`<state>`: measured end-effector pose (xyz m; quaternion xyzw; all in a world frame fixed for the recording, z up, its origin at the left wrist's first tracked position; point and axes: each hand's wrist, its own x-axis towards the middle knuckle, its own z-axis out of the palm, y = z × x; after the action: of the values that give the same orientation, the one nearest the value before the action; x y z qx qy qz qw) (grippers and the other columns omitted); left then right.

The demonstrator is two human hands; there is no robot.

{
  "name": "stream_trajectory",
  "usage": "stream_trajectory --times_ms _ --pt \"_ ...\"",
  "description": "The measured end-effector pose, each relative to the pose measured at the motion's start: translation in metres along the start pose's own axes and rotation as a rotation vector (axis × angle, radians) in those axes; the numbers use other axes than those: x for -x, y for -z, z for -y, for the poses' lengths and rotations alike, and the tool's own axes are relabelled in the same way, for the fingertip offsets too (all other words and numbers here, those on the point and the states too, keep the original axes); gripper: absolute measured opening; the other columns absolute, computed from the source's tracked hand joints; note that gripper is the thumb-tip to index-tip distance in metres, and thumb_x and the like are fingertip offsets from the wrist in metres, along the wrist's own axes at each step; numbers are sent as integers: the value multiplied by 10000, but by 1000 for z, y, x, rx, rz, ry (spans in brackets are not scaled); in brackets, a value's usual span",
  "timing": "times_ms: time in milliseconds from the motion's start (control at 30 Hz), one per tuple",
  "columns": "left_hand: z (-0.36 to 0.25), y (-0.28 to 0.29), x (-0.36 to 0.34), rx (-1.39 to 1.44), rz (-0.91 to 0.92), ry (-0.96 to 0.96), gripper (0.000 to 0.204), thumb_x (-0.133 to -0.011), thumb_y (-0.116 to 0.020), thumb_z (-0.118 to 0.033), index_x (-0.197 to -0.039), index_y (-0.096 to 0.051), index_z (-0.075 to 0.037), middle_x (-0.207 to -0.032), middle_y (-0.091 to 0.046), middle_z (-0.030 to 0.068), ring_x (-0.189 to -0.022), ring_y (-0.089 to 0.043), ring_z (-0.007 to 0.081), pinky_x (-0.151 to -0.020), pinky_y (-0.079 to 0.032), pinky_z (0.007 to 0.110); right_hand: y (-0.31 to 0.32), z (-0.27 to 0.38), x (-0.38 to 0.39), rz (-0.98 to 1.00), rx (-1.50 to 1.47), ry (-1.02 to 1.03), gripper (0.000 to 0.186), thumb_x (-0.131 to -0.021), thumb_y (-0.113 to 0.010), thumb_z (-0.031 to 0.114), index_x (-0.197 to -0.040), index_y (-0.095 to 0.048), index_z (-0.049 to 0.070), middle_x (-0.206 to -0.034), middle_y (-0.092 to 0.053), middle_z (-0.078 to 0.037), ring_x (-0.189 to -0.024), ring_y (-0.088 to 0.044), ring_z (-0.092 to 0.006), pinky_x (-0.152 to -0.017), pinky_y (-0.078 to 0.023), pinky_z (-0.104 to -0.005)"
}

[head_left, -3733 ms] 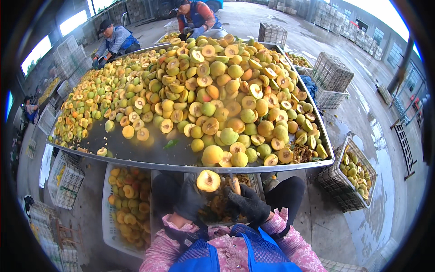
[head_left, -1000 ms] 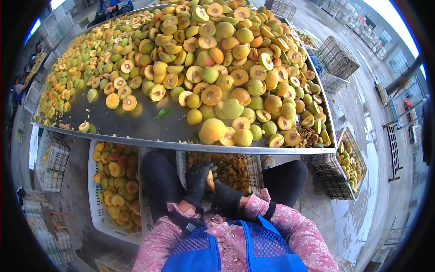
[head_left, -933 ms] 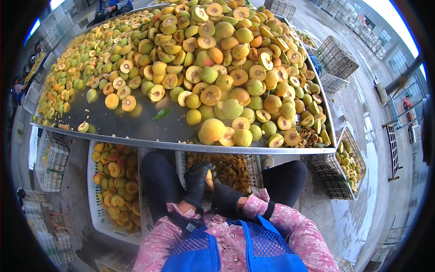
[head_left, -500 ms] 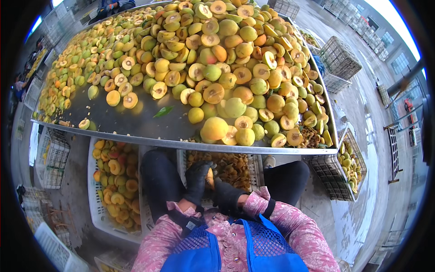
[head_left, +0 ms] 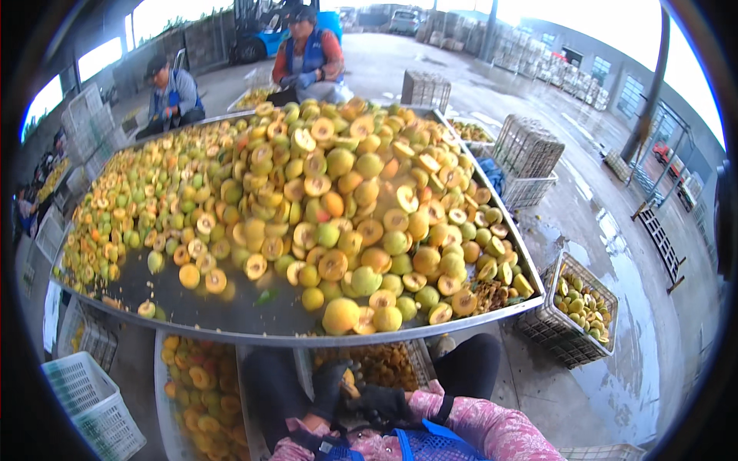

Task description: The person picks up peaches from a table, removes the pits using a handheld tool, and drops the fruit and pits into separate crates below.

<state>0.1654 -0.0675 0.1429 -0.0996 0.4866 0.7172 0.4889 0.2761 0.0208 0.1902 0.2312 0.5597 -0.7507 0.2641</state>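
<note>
My left hand (head_left: 329, 389), in a black glove, is closed round a piece of yellow-orange fruit (head_left: 351, 383) that looks like a halved peach. Beside it my right hand (head_left: 380, 402), gloved too, has its fingers curled near the fruit; what they hold, if anything, is hidden. Both hands are low between my knees, over a white crate (head_left: 420, 359) of brownish fruit scraps (head_left: 390, 367). Ahead stands a metal table (head_left: 231, 307) heaped with cut yellow-green peaches (head_left: 333, 265), many showing brown centres.
A crate of fruit (head_left: 201, 388) sits by my left leg; another fruit-filled crate (head_left: 580, 307) stands on the floor at right. The table's metal rim (head_left: 430, 329) runs just ahead of my knees. Two people (head_left: 311, 61) sit beyond the table, with a blue forklift (head_left: 257, 34) behind.
My view has tilted up, so the table sits lower and the people and hall beyond show. My hands stay together at the fruit piece.
</note>
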Motion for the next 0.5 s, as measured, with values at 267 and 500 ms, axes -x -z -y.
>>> stream_trajectory --times_ms 267,500 --pt "6 7 3 -122 208 -126 248 -823 -524 -153 -981 -582 29 -933 -620 204 -804 -627 298 -716 -537 381 -4 -5 10 52 -145 104 212 -812 -580 220 -767 -573 12 -592 -522 15 -497 -463 -86 -454 -373 -251" --pt "10 6 3 -125 155 -123 252 -837 -523 -195 -969 -576 12 -930 -622 197 -764 -624 301 -671 -542 399 -4 -41 -21 -14 47 199 184 -796 -585 200 -899 -564 50 -635 -528 11 -510 -468 -73 -454 -379 -231"
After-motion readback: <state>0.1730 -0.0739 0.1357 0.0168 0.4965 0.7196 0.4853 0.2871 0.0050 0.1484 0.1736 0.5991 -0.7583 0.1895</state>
